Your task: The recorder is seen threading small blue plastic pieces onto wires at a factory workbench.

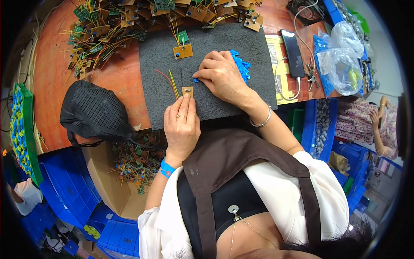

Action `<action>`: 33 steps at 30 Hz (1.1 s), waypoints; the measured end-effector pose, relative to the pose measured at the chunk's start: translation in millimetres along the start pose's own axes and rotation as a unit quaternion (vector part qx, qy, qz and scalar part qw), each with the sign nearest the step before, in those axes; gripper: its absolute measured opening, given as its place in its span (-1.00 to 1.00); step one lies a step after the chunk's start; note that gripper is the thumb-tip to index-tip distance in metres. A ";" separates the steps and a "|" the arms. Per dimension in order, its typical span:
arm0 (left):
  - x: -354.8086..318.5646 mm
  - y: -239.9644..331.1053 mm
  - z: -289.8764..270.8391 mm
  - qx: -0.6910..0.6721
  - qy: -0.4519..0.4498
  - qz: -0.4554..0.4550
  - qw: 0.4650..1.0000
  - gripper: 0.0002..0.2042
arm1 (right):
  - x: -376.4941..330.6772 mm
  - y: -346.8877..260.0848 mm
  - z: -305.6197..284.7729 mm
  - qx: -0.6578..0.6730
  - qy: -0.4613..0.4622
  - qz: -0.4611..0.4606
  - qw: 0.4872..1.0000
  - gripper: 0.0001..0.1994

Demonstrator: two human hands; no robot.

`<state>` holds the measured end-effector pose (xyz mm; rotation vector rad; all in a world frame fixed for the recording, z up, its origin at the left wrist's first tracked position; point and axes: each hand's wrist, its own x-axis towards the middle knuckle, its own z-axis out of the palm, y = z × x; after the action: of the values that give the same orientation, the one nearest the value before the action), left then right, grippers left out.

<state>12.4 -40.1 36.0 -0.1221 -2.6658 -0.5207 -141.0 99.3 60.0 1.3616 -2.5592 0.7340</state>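
Observation:
My left hand [183, 118] lies on the dark grey foam mat [157, 101], fingers together, the fingertips holding down a small brown circuit board [190, 90]. Red, yellow and black wires fan out beside that board. To the right, my right hand [222, 75] is closed in a pinch on a small blue plastic piece [196, 80], just above the board. Partly behind the right hand is a heap of similar blue pieces [243, 69]. Another brown circuit board [183, 52], joined by wires to a green board [183, 37], rests farther up the mat.
Many wired circuit boards [99, 32] are piled along the far side. A black mesh cap [92, 110] sits left of the mat. Rightward are a phone [292, 54] on a cable, keys [312, 77] and plastic bags [343, 60]. Below the table, a cardboard box [99, 172] holds more boards.

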 end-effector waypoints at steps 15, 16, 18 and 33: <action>-0.8 -0.3 0.0 -0.011 0.006 -0.002 1.000 -0.65 | 6.7 10.6 -7.9 0.009 -0.038 -0.078 0.996 -0.86; -0.9 -0.4 -0.4 -0.007 0.004 -0.002 1.000 -0.65 | 8.0 10.9 -10.4 0.013 -0.053 -0.086 0.995 -0.86; 0.2 0.6 -1.1 -0.004 0.001 -0.001 1.000 -0.65 | 11.9 15.3 -13.7 0.014 -0.066 -0.102 0.992 -0.85; 1.5 2.0 -1.9 -0.010 0.004 -0.007 1.000 -0.63 | -24.1 -16.1 -20.0 0.414 0.068 0.082 0.904 -0.88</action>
<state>12.0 -38.9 39.0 -0.1069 -2.6570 -0.5509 -116.0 119.2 74.5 1.1783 -2.3292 2.0286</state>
